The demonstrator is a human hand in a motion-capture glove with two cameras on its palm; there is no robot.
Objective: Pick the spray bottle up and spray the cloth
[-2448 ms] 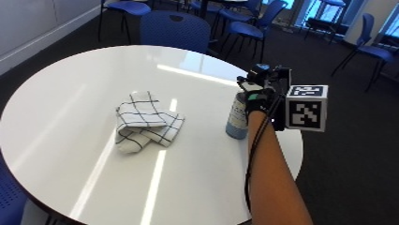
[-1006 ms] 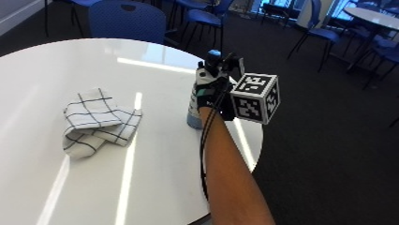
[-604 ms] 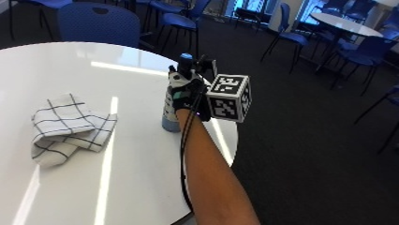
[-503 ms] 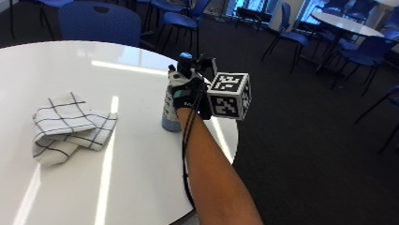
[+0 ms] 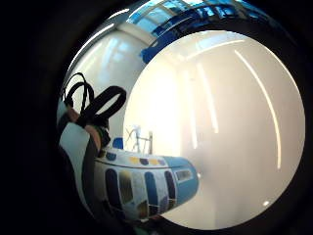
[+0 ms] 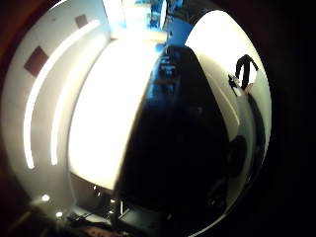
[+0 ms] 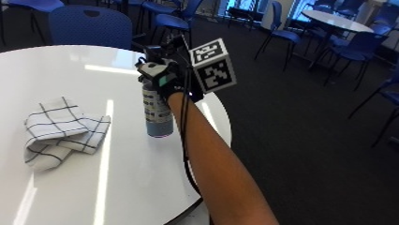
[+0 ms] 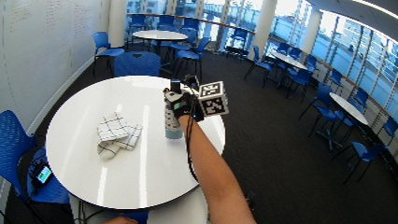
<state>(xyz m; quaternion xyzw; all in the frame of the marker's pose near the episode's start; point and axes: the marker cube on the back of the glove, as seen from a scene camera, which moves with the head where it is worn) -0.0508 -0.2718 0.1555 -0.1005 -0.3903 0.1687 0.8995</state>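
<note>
The hand (image 7: 167,77) clasps the bottle (image 7: 156,110), which stands on the table (image 7: 124,168) under it. Grasp step; next calls for lifting and aiming at the cloth (image 7: 59,131), well apart.

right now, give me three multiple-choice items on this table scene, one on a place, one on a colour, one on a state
1. Where is the checked cloth?
A. on the white round table, apart from the spray bottle
B. draped over the bottle
C. on a chair

2. What colour are the chairs around the room?
A. red
B. blue
C. green

3. What is the gloved right hand doing?
A. lying flat on the table
B. pinching the cloth
C. gripping the bottle's top

Key: 1 A, bare tabletop shows between them; 2 B, the blue chair behind the table; 3 C, fingers wrap the sprayer.
</note>
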